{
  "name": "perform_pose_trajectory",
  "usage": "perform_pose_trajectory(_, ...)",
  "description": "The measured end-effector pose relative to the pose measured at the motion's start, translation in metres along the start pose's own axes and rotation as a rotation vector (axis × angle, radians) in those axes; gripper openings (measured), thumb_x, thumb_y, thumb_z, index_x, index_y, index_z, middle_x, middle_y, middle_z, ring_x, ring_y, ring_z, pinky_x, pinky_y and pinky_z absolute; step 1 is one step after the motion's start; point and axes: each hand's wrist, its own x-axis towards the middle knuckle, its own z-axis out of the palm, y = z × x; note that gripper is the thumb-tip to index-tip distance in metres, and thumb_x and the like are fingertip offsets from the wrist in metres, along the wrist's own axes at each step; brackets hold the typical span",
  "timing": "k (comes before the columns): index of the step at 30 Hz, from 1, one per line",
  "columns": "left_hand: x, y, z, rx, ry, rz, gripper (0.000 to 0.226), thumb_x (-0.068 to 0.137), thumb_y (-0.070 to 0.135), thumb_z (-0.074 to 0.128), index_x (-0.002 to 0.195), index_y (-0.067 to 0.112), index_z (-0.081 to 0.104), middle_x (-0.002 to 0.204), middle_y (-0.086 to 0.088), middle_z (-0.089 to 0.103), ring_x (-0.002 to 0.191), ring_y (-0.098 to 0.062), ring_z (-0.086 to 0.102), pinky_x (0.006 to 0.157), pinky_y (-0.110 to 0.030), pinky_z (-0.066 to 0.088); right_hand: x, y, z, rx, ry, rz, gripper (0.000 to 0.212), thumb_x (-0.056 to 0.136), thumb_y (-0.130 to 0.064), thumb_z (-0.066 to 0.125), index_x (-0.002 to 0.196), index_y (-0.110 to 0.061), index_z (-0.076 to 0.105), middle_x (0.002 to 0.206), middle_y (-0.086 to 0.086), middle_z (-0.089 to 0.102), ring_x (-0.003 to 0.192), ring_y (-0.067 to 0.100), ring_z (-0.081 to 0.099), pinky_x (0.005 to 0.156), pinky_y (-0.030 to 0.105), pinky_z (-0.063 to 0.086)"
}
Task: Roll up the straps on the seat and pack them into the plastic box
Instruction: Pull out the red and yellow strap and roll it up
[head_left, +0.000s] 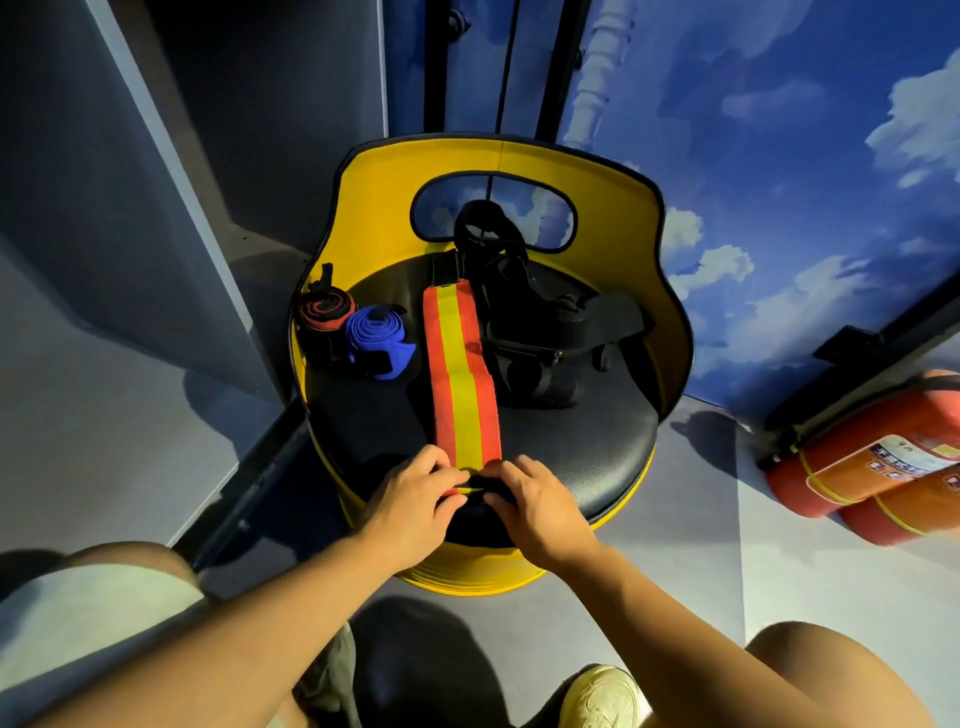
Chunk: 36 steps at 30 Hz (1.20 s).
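Now keep both hands, left (415, 493) and right (535, 504), fingers pinching the strap (464, 374) end, rolling tight and straight.

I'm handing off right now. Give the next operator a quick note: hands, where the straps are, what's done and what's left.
Left hand and right hand: both pinch the near end of the red-and-yellow strap, which lies flat along the seat; the roll is barely begun.
Done: a red-and-black roll and a blue roll sit at the seat's left side.
Left: roll this strap, then deal with the black strap pile at the back right.
The plastic box is not in view; nothing looks packed yet.
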Motion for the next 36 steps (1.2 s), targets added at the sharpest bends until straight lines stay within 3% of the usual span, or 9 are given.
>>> perform_pose_trajectory(4, 0.001, -0.003, 0.004, 0.133, 0.045, 0.089, 0.024, 0.093, 0.029, 0.066, 0.110, 0.016, 0.076, 0.102, 0.006, 0.059, 0.098, -0.019, 0.053, 0.085, -0.038, 0.052, 0.001, 0.003, 0.001, -0.031, 0.037, -0.038, 0.028, 0.097, -0.033, 0.057, 0.114, -0.015, 0.071, 0.112, 0.001, 0.055, 0.099, 0.023, 0.055, 0.088, 0.034, 0.049)
perform_pose_trajectory(8, 0.002, -0.002, 0.004, 0.122, 0.047, 0.091, 0.025, 0.092, 0.027, 0.063, 0.104, 0.012, 0.077, 0.093, 0.002, 0.066, 0.089, -0.022, 0.059, 0.078, -0.041, 0.055, 0.002, 0.001, -0.001, -0.073, 0.038, -0.059, 0.028, 0.099, -0.032, 0.054, 0.115, -0.015, 0.070, 0.106, 0.002, 0.063, 0.091, 0.023, 0.057, 0.079, 0.038, 0.052)
perform_pose_trajectory(14, 0.011, 0.000, -0.004, -0.163, -0.014, -0.189, 0.007, 0.093, 0.027, 0.069, 0.096, 0.022, 0.072, 0.096, 0.007, 0.064, 0.092, -0.016, 0.059, 0.079, -0.033, 0.049, 0.009, -0.002, -0.001, -0.004, 0.052, 0.040, 0.021, 0.100, -0.031, 0.056, 0.111, -0.017, 0.069, 0.101, 0.001, 0.062, 0.092, 0.021, 0.054, 0.081, 0.037, 0.050)
perform_pose_trajectory(18, 0.021, -0.002, -0.002, -0.189, -0.017, -0.308, 0.008, 0.089, 0.031, 0.073, 0.089, 0.024, 0.076, 0.097, 0.007, 0.057, 0.092, -0.013, 0.056, 0.081, -0.030, 0.047, 0.015, 0.001, 0.004, 0.001, 0.116, 0.106, 0.019, 0.093, -0.031, 0.064, 0.104, -0.020, 0.074, 0.103, 0.001, 0.061, 0.093, 0.025, 0.055, 0.081, 0.038, 0.049)
perform_pose_trajectory(21, 0.026, -0.003, -0.002, -0.178, -0.002, -0.319, 0.005, 0.089, 0.031, 0.073, 0.090, 0.026, 0.073, 0.094, 0.009, 0.059, 0.090, -0.014, 0.056, 0.075, -0.028, 0.044, 0.017, 0.002, 0.004, -0.133, 0.214, 0.024, 0.013, 0.091, -0.033, 0.064, 0.098, -0.024, 0.070, 0.103, -0.005, 0.063, 0.094, 0.024, 0.055, 0.077, 0.041, 0.048)
perform_pose_trajectory(24, 0.027, -0.005, -0.002, -0.166, 0.014, -0.267, 0.009, 0.090, 0.031, 0.072, 0.086, 0.028, 0.065, 0.090, 0.011, 0.058, 0.087, -0.015, 0.055, 0.068, -0.028, 0.040, 0.014, 0.004, -0.001, -0.249, 0.279, -0.151, 0.010, 0.094, -0.030, 0.063, 0.093, -0.023, 0.070, 0.107, -0.009, 0.065, 0.105, 0.023, 0.057, 0.088, 0.039, 0.046)
perform_pose_trajectory(28, 0.027, -0.011, -0.001, -0.073, 0.084, -0.125, 0.012, 0.086, 0.029, 0.077, 0.081, 0.021, 0.070, 0.092, 0.007, 0.058, 0.089, -0.017, 0.053, 0.075, -0.032, 0.044, 0.007, 0.012, -0.008, -0.313, 0.159, -0.196, 0.027, 0.089, -0.044, 0.063, 0.108, -0.026, 0.068, 0.113, -0.010, 0.064, 0.118, 0.022, 0.052, 0.105, 0.040, 0.038)
perform_pose_trajectory(32, 0.028, -0.014, -0.003, 0.010, 0.098, 0.089, 0.016, 0.085, 0.027, 0.078, 0.078, 0.015, 0.071, 0.088, 0.005, 0.063, 0.089, -0.019, 0.056, 0.079, -0.039, 0.051, 0.006, 0.013, -0.008, -0.331, 0.132, -0.183, 0.024, 0.088, -0.039, 0.064, 0.109, -0.027, 0.063, 0.109, -0.007, 0.062, 0.106, 0.024, 0.055, 0.103, 0.044, 0.042)
perform_pose_trajectory(36, 0.020, -0.021, -0.009, 0.032, -0.013, 0.137, 0.028, 0.082, 0.039, 0.079, 0.096, 0.016, 0.071, 0.097, 0.006, 0.062, 0.092, -0.016, 0.058, 0.083, -0.031, 0.051, 0.008, 0.013, -0.007, -0.335, 0.142, -0.167, 0.026, 0.091, -0.040, 0.062, 0.114, -0.028, 0.061, 0.104, -0.006, 0.060, 0.099, 0.024, 0.055, 0.100, 0.043, 0.042)
